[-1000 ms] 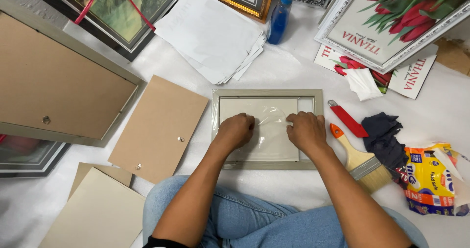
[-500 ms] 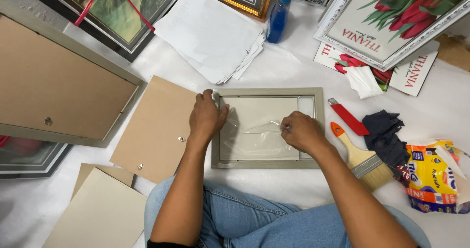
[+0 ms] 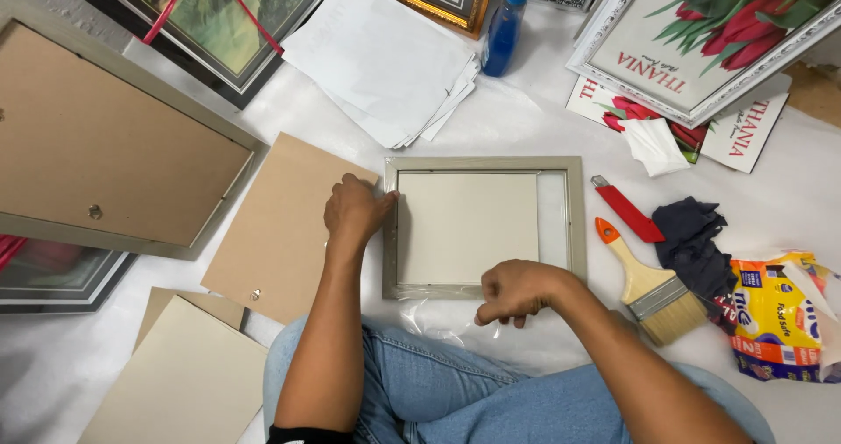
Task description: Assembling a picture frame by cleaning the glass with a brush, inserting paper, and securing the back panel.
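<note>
Our left hand [image 3: 353,212] rests loosely curled on the grey frame [image 3: 484,165] at its left edge; right hand [image 3: 517,291] pinches clear plastic film [image 3: 455,320] at the frame's near edge. Frame lies centre on white sheet [image 3: 534,120], brush [image 3: 644,278] to the right.

We see a grey-green rectangular wooden picture frame [image 3: 483,162] holding a cream card sheet [image 3: 467,228], with clear glossy plastic film [image 3: 447,317] at its lower edge. Beside it lies a plain tan backing board [image 3: 280,229]. The white floor covering [image 3: 526,120] carries a red utility knife [image 3: 627,208], an orange-handled paintbrush with pale bristles [image 3: 644,278], a dark navy crumpled cloth [image 3: 692,243] and a blue spray bottle [image 3: 504,32]. Our jeans [image 3: 455,391] are faded blue.
</note>
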